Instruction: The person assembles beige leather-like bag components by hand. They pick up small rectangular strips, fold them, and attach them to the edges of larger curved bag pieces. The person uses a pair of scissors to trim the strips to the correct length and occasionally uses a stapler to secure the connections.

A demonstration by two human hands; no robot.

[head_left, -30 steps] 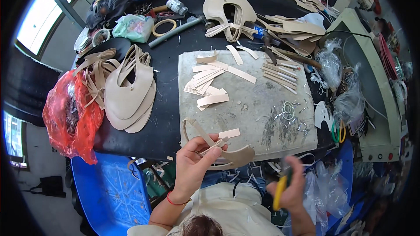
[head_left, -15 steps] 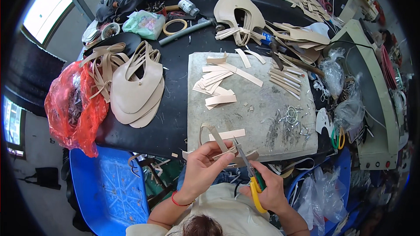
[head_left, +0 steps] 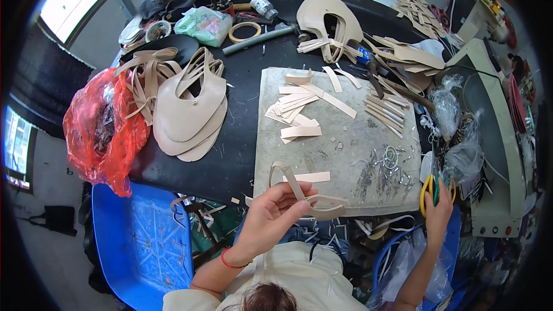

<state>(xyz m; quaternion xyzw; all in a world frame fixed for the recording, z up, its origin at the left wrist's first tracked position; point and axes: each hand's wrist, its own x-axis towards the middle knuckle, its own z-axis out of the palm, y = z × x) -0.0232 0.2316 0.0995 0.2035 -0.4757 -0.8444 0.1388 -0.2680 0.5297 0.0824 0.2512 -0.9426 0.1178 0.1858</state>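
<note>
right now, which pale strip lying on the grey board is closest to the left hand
The lone strip just beyond the left hand, on the near part of the grey board; the other strips lie farther back, mostly bunched together.

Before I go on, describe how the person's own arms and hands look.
The left hand wears no glove; a thin red bracelet circles its wrist, and a cream sleeve shows higher on that arm. The right hand is gloveless too, its forearm bare with no bracelet visible; no sleeve shows there.
</note>
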